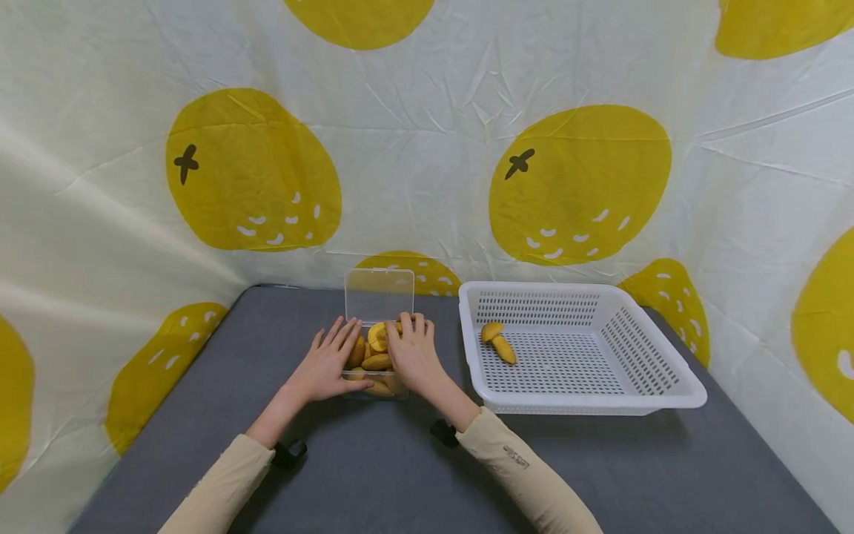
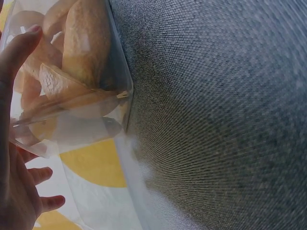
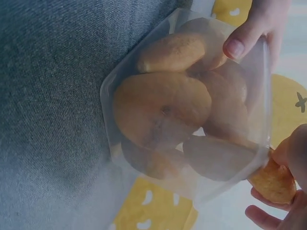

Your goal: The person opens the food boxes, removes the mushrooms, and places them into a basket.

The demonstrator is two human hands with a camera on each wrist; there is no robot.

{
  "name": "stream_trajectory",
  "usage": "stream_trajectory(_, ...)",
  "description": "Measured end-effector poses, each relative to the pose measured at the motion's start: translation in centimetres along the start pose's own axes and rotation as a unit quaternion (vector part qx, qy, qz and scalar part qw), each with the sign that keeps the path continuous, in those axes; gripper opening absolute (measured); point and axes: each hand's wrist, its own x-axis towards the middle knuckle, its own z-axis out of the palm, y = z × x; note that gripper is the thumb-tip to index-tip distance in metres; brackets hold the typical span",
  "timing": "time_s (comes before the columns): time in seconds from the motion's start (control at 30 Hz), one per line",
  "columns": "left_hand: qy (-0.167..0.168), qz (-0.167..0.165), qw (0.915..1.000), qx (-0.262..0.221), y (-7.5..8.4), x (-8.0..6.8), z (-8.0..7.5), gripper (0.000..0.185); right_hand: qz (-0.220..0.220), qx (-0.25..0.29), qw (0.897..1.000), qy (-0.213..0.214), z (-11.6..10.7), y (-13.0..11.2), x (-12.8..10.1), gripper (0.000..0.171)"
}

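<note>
A clear plastic box [image 1: 376, 397] full of yellow-brown mushrooms [image 1: 377, 362] stands on the table, its clear lid [image 1: 379, 293] raised at the back. My left hand [image 1: 327, 366] rests along the box's left side, fingers straight and spread, the thumb [image 2: 21, 50] at the front rim. Over the box's right side is my right hand [image 1: 415, 354]. In the right wrist view its thumb and fingers pinch a mushroom [image 3: 274, 179] at the rim. Close to these fingers in the head view, a yellow mushroom cap [image 1: 377, 337] shows at the top of the pile.
To the right stands a white perforated plastic basket [image 1: 587, 403]. One mushroom [image 1: 499, 343] lies inside, near its left wall. The grey cloth-covered table [image 1: 373, 467] ends at the back against a white curtain [image 1: 414, 163] printed with yellow fruit.
</note>
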Motion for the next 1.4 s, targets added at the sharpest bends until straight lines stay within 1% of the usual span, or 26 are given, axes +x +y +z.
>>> stream_trajectory(0.33,0.004,-0.002,1.0,0.001,0.0,0.0,0.0,0.105,0.008,0.013,0.999,0.034,-1.0,0.6,-0.6,0.024)
stream_trajectory(0.57,0.002,-0.004,1.0,-0.003,0.1,0.0,0.0,0.105,0.015,0.052,0.998,0.037,-2.3,1.2,-0.8,0.025)
stream_trajectory(0.73,0.006,-0.004,1.0,-0.003,0.2,0.0,0.0,0.104,0.017,0.071,0.996,0.052,-3.3,1.6,-1.0,0.024)
stream_trajectory(1.03,-0.001,-0.005,1.0,-0.001,0.2,0.0,-0.1,0.105,0.007,0.104,0.991,0.089,-5.1,2.5,-1.8,0.022)
stream_trajectory(1.2,0.0,-0.005,1.0,-0.006,0.2,-0.1,-0.2,0.104,-0.002,0.107,0.988,0.109,-5.9,3.1,-2.2,0.022)
stream_trajectory(1.4,-0.003,-0.005,0.9999,-0.01,0.3,-0.1,-0.3,0.104,-0.008,0.11,0.986,0.122,-6.8,3.8,-2.8,0.021)
